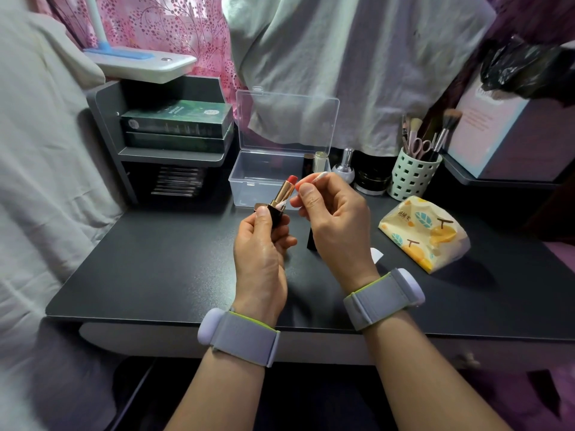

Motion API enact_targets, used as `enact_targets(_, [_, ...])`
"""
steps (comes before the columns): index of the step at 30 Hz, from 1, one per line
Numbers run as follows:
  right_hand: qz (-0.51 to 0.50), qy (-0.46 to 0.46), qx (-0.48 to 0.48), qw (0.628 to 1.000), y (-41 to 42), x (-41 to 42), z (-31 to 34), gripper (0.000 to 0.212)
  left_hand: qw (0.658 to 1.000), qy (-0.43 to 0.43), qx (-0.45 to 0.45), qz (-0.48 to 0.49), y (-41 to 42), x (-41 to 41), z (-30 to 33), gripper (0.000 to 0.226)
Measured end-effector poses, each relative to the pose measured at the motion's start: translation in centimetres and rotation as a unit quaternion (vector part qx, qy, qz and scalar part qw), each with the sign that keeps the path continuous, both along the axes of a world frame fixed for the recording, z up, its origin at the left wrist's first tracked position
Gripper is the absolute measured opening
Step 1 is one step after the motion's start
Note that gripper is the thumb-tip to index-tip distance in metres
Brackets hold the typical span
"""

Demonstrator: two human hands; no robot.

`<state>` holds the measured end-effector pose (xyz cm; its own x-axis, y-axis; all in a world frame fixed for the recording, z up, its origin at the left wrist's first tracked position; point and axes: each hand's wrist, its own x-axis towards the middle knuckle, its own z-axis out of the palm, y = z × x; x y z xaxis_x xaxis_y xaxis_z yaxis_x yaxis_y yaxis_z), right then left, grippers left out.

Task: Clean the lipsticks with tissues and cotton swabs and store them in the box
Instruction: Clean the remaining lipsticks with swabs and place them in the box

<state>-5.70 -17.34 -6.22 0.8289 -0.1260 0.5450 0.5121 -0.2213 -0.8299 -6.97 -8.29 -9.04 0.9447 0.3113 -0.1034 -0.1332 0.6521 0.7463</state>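
Lipstick box (pixel 249 194), clear, lid up, sits on desk (pixel 155 269) at 12 o'clock from the hands. Tissue pack (pixel 424 233) at 3 o'clock. Left hand (pixel 263 256) grips open lipstick (pixel 284 195), red bullet up. Right hand (pixel 334 222) pinches swab (pixel 314 178), lower tip touching the gold collar.

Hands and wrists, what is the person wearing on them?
Both forearms are bare, with no sleeves or gloves. Each wrist carries a wide grey fabric strap edged in lime green, with a rounded pale lilac pod on its outer side: the left wrist band and the right wrist band. No rings show.
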Motion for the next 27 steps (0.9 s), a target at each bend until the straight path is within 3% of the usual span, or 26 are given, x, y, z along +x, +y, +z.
enact_targets(14, [-0.030,-0.013,-0.070,0.997,0.1,0.8,-0.2,0.011,0.999,0.001,0.042,0.001,-0.3,0.1,-0.7,0.011])
enact_targets(20, [-0.009,0.013,0.053,0.998,-1.3,0.5,1.4,0.015,0.999,-0.008,0.042,-0.001,-0.5,0.3,-0.3,0.010])
enact_targets(24, [-0.017,0.051,0.076,0.996,-3.4,0.1,2.3,0.020,0.999,-0.011,0.033,-0.007,-0.7,0.1,0.0,0.009])
enact_targets(27, [-0.002,0.131,0.028,0.991,-4.8,0.1,2.1,0.024,0.999,-0.012,0.035,-0.004,-0.8,0.1,0.1,0.008])
